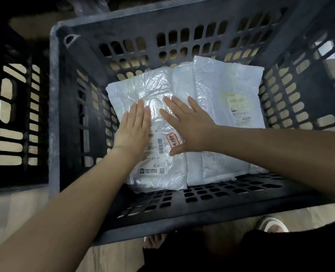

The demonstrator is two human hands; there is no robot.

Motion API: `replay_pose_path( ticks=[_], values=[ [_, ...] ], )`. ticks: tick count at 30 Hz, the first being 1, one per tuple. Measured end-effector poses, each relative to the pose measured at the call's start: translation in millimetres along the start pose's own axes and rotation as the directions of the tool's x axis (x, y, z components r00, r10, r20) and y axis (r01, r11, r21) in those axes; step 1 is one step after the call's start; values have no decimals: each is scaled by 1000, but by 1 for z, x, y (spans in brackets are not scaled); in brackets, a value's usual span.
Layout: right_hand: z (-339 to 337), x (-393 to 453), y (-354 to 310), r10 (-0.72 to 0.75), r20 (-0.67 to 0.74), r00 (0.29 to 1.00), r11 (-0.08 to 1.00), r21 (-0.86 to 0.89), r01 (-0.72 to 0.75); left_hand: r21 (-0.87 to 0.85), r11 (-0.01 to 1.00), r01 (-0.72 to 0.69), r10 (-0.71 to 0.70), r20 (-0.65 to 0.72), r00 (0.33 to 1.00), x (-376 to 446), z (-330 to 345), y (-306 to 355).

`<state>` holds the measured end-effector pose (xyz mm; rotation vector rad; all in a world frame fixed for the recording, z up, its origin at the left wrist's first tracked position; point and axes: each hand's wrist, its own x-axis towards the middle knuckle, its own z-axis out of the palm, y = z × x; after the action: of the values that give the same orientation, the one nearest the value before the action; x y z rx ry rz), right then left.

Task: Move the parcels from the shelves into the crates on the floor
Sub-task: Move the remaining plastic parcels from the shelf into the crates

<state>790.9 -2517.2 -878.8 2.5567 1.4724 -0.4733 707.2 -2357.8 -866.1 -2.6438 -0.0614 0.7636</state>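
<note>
Left grip [132, 130] and right grip [190, 126] both flat, fingers apart, pressing upper parcel [155, 107] inside dark crate [54, 114]; nothing clamped.

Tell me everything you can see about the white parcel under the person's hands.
The left parcel is a flat, crinkled white plastic mailer lying on the floor of the dark slotted crate. Its shipping label shows a barcode, a QR code, printed text and a red-outlined sticker. Its right edge meets a second white parcel, seemingly overlapping it. The left hand and right hand both press flat on it, fingers straight.
</note>
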Motion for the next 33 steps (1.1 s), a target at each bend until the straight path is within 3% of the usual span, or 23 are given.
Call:
replay_pose_path(
  ticks=[4, 10, 15, 25, 33],
  values=[
    [-39, -13, 2, -12, 60, 998, 999, -40, 14, -123, 989, 85, -75, 85, 994, -29, -25, -5],
    [-131, -82, 4, 68, 281, 957, 988, -154, -25, -276, 957, 92, -76, 69, 995, -111, -115, -38],
    [-248, -153, 10, 177, 397, 901, 984, -56, -169, -371, 923, 105, -87, 67, 994, -192, -212, -93],
    [-492, -229, 32, 352, 163, 922, 916, 141, -375, -418, 899, 129, -118, 53, 992, -290, -405, -200],
    [-620, -271, 2, 468, -58, 882, 854, 288, -434, -636, 759, 137, -277, -126, 952, -350, -510, -257]
  ],
)
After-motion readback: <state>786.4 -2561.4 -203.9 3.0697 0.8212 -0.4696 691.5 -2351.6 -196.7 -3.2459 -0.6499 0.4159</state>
